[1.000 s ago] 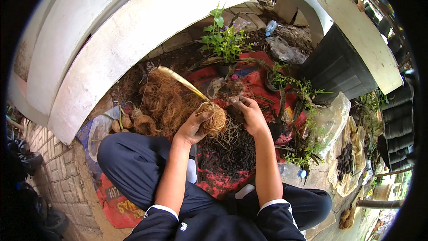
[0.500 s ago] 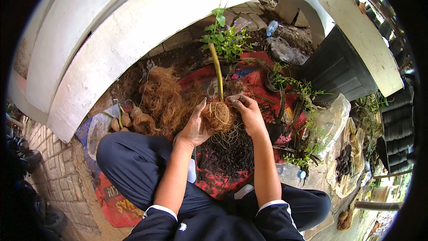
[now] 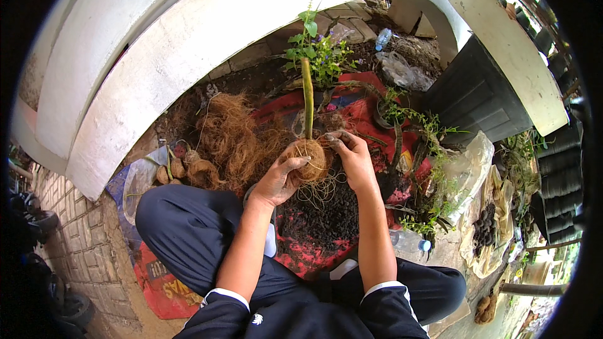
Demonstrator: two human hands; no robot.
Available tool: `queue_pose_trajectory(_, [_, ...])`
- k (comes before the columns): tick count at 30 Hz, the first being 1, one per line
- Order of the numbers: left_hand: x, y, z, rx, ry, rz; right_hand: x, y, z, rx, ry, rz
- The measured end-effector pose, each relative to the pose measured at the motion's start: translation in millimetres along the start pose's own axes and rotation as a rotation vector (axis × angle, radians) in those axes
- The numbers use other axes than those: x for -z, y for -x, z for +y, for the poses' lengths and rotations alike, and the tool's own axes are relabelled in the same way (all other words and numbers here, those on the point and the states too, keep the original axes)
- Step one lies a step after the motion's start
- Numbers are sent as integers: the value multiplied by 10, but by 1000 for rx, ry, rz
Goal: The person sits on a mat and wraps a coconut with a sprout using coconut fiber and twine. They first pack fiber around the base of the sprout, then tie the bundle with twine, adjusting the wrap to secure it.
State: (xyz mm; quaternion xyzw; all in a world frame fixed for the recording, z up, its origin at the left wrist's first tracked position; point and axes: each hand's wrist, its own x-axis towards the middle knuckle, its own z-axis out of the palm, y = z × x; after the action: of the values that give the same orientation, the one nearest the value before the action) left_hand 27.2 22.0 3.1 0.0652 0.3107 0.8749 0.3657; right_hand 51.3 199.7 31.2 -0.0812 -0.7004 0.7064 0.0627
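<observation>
Directions are taken from a clock face centred on the ball, with 12 o'clock away from the wearer. The round brown ball of coconut-like fibre bound with pale twine (image 3: 312,162) is held above the work area, in front of the wearer's crossed legs. The left hand (image 3: 279,179) is cupped around its 9 o'clock side, thumb laid across the front. The right hand (image 3: 352,158) has thumb and fingertips pressed together near the 2 o'clock edge; whether a strand is pinched there cannot be told.

Handling, as judged: the cupping grip should be firm but not crushing, the twine drawn evenly taut, its turns spread across the surface, and no sideways load put on the thick yellow-green stem (image 3: 308,100) standing nearly upright at 12 o'clock.

Materials: the ball is fuzzy and slightly uneven; thin, wiry pale strands (image 3: 319,192) hang in loose curls at 6 o'clock. The tangled heap of reddish-brown fibre (image 3: 227,135) at 9 to 10 o'clock is hairy and springy. Dark crumbly granular soil (image 3: 323,218) lies at 6 o'clock on the smooth red plastic-like sheet (image 3: 308,268).
</observation>
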Motion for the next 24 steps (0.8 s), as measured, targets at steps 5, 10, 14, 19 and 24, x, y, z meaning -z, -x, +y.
queue_pose_trajectory(5, [-35,-2,-29,-51,-22,55,-39,60,-115,70,147,55])
queue_pose_trajectory(10, [-12,-34,-37,-100,-31,33,-75,78,-161,108,299,119])
queue_pose_trajectory(14, [42,-63,-46,-114,-58,62,-97,70,-154,91,316,191])
queue_pose_trajectory(19, [21,-52,-96,-139,-32,165,-148,124,-198,47,290,-53])
queue_pose_trajectory(24, [-5,-37,-21,-97,163,103,-198,172,-286,103,409,-73])
